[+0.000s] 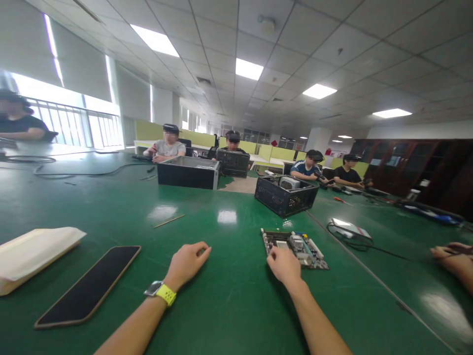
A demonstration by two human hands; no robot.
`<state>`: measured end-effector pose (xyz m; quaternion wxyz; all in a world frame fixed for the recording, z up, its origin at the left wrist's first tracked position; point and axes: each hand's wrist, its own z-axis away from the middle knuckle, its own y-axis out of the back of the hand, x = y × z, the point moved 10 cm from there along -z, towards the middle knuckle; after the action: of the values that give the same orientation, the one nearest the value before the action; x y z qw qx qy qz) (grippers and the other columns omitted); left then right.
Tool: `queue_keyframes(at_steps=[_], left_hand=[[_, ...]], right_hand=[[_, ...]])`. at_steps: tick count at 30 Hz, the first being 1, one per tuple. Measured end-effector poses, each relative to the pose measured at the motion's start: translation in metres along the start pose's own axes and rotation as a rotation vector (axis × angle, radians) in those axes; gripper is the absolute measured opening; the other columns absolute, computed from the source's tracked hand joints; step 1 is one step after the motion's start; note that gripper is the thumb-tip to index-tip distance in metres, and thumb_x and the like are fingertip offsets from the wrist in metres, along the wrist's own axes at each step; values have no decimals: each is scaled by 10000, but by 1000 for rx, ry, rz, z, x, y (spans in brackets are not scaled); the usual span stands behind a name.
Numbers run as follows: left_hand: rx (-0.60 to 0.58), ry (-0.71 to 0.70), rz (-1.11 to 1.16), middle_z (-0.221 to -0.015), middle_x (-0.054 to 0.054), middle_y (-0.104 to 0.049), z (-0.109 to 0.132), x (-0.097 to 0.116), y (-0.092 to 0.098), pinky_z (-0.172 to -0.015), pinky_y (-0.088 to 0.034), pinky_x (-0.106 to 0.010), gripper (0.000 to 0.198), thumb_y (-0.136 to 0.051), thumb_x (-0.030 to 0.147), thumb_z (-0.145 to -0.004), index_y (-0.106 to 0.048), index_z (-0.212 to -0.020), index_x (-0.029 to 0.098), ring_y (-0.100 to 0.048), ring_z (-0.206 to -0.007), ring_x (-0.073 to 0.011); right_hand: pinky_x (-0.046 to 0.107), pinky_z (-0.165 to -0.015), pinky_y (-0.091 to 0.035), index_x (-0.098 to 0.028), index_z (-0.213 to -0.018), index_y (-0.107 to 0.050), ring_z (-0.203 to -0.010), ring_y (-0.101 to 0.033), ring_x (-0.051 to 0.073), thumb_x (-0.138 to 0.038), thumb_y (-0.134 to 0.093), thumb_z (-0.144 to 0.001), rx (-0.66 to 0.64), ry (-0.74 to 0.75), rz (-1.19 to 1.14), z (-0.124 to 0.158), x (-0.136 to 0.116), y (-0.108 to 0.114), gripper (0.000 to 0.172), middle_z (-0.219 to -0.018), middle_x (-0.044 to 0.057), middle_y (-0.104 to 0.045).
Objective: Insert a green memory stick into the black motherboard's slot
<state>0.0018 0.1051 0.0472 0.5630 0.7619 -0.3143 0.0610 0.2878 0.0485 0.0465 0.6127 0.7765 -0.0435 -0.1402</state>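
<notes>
My left hand (187, 264) rests on the green table with its fingers curled and the thumb and index finger a little apart; nothing shows in it. On that wrist is a watch with a yellow-green strap (166, 293). My right hand (284, 265) is closed, its fingers curled under, at the near left edge of a computer motherboard (308, 252). Whether those fingers touch or hold the board is hidden. The motherboard lies flat. Between my hands lies bare green tabletop (232, 266).
A phone-like black slab (92, 283) and a paper-covered block (35, 251) lie left. Beyond are a thin stick (169, 221), a black-sided case (188, 172) and an open computer case (285, 195). Right are a cabled device (349, 229) and another person's hands (453, 256). Several people sit around.
</notes>
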Motion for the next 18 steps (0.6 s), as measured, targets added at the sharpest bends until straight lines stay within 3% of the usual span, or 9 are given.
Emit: queue_keyframes(at_steps=[3,7,8,11,12,13,14,15,18], left_hand=[[-3,-8,3,-638,12,-656,-1,4,-1,-523,-304,-215,285,-453,402,-875,-671,-805,232,-592,-598,-153],[-17,-31,10,-672,9,-669,-2,13,-4,-543,-340,-223,248,-471,384,-868,-672,-844,241,-606,-626,-164],[-22,-44,14,-697,7,-675,-2,16,-5,-557,-356,-226,239,-477,382,-866,-670,-854,242,-611,-647,-167],[-37,-86,33,-834,-3,-691,0,23,-10,-627,-407,-236,230,-499,391,-857,-655,-934,240,-619,-735,-173],[-42,-109,48,-897,-12,-691,1,26,-12,-663,-422,-243,254,-511,403,-851,-644,-989,236,-621,-776,-177],[-50,-138,66,-963,-24,-686,2,30,-14,-706,-432,-253,299,-526,420,-843,-626,-1051,230,-620,-821,-185],[-65,-172,85,-1019,-36,-678,3,34,-16,-746,-435,-266,356,-542,440,-832,-606,-1108,225,-617,-864,-194],[-89,-211,99,-1054,-44,-673,5,39,-19,-778,-433,-280,406,-559,460,-820,-590,-1148,221,-612,-897,-203],[-170,-315,79,-1011,-36,-690,12,53,-27,-804,-410,-309,383,-589,472,-800,-630,-1095,232,-604,-915,-222]], right_hand=[[266,-636,-387,-228,-806,-690,-796,-644,206,-288,-456,-800,-7,-39,6,-4,16,0,241,-833,66,-708],[257,-648,-411,-195,-765,-702,-806,-642,205,-287,-498,-763,-136,118,-116,14,-11,-7,223,-826,76,-708],[245,-623,-415,-184,-785,-703,-771,-645,196,-304,-503,-764,-266,198,-213,23,-25,-15,234,-817,77,-708],[218,-514,-417,-176,-1045,-655,-652,-655,175,-409,-513,-776,-883,452,-638,72,-71,-37,384,-905,83,-707],[216,-490,-420,-180,-1142,-606,-633,-658,172,-447,-505,-782,-1007,498,-798,82,-79,-33,460,-965,92,-697],[222,-486,-431,-180,-1206,-560,-636,-661,172,-476,-487,-794,-1022,510,-942,80,-82,-26,512,-1021,103,-682],[234,-506,-451,-175,-1228,-539,-662,-665,175,-486,-463,-811,-917,491,-1056,66,-79,-18,526,-1060,115,-667],[254,-551,-476,-164,-1211,-550,-708,-667,179,-479,-442,-828,-716,448,-1123,45,-68,-9,508,-1072,122,-660],[345,-851,-468,-158,-1100,-620,-992,-612,211,-381,-504,-808,-133,362,-992,1,-30,8,385,-1113,118,-645]])
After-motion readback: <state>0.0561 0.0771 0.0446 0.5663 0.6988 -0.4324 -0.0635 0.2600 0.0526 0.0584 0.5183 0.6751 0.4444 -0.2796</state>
